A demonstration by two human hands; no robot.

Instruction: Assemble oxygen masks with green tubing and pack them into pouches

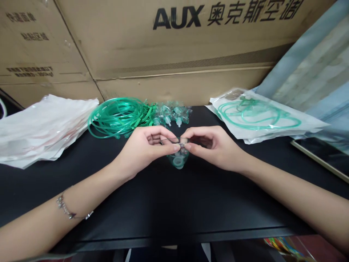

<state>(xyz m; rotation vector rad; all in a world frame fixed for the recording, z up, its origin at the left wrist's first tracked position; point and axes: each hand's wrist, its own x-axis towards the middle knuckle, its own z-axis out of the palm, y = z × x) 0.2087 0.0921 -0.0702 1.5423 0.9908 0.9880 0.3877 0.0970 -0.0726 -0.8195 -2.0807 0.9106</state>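
Note:
Between my two hands is a small clear green plastic mask (178, 160), held just above the black table. My left hand (147, 147) pinches its upper edge with thumb and forefinger. From the other side my right hand (215, 147) pinches the same edge, the fingertips of both hands almost meeting. A thin strip, perhaps metal, shows at the pinched edge; my fingers hide part of it. Behind my hands lie coiled green tubing (117, 116), a bunch of green elastic straps (145, 116) and several clear plastic pieces with whitish nozzles (174, 114).
A stack of white packets (43, 127) lies at the left. At the right are clear-fronted packets (261, 112) with green tubing inside, and a phone or tablet (324, 153). A large cardboard box (177, 51) stands along the back of the black table (174, 207).

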